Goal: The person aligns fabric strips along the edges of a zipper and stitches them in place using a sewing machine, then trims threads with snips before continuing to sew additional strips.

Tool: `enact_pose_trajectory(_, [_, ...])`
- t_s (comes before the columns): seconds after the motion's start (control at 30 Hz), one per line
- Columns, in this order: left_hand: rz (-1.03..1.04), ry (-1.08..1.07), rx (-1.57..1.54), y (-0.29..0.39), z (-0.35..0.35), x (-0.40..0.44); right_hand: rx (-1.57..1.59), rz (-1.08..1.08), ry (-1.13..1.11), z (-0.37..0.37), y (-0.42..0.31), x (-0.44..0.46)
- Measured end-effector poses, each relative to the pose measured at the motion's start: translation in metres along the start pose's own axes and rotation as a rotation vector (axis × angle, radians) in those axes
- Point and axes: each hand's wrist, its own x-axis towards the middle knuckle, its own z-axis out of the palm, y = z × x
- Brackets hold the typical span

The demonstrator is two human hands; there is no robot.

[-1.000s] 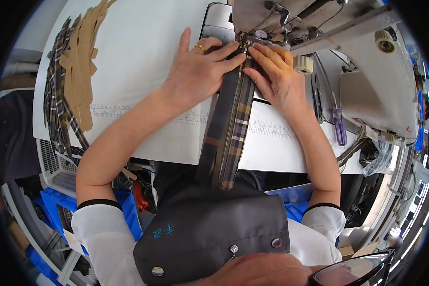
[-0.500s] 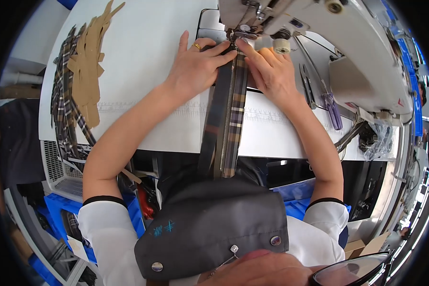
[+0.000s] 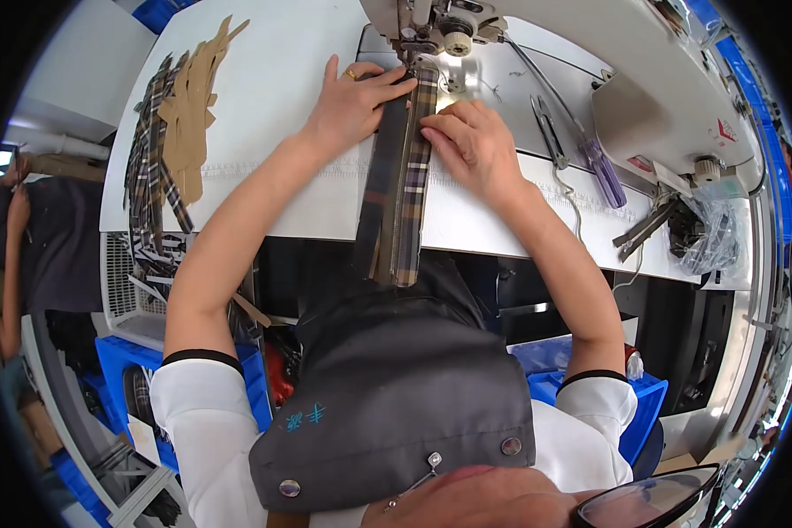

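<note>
A long plaid and dark fabric strip with a zipper (image 3: 398,185) runs from under the sewing machine's needle area (image 3: 409,55) down over the table's front edge. My left hand (image 3: 348,106) lies with fingers spread, its fingertips pressing on the strip's top end beside the presser foot. Lower down on the right side, my right hand (image 3: 475,145) pinches the plaid edge of the strip between thumb and fingers.
Plaid strips (image 3: 154,141) and brown paper-like strips (image 3: 187,123) lie at the table's left. Tweezers (image 3: 550,132), a purple-handled screwdriver (image 3: 603,172) and a plastic bag (image 3: 713,231) are at the right. A white basket (image 3: 121,286) stands below left. Another person's arm (image 3: 13,255) shows far left.
My right hand has moved away from the needle area, down along the strip's right edge. My left hand stays near the presser foot. The whole view has shifted, with more of the machine's right side showing.
</note>
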Motion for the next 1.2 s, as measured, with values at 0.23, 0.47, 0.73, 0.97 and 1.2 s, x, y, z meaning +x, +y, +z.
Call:
enact_pose_trajectory(0.23, [0.011, 0.021, 0.039, 0.001, -0.001, -0.001, 0.027, 0.098, 0.058, -0.001, 0.007, 0.0])
enact_pose_trajectory(0.47, [-0.001, -0.011, 0.048, 0.005, -0.003, 0.0, -0.105, 0.195, 0.018, -0.01, 0.024, 0.005])
enact_pose_trajectory(0.73, [0.03, 0.071, 0.0, 0.006, 0.0, -0.002, -0.265, -0.112, -0.014, 0.005, 0.037, 0.034])
enact_pose_trajectory(0.97, [0.021, 0.077, -0.025, 0.007, -0.002, -0.001, -0.181, -0.026, 0.063, 0.002, 0.041, 0.024])
enact_pose_trajectory(1.2, [0.025, 0.11, -0.025, 0.011, -0.009, -0.002, -0.23, 0.115, -0.123, 0.008, 0.026, 0.027])
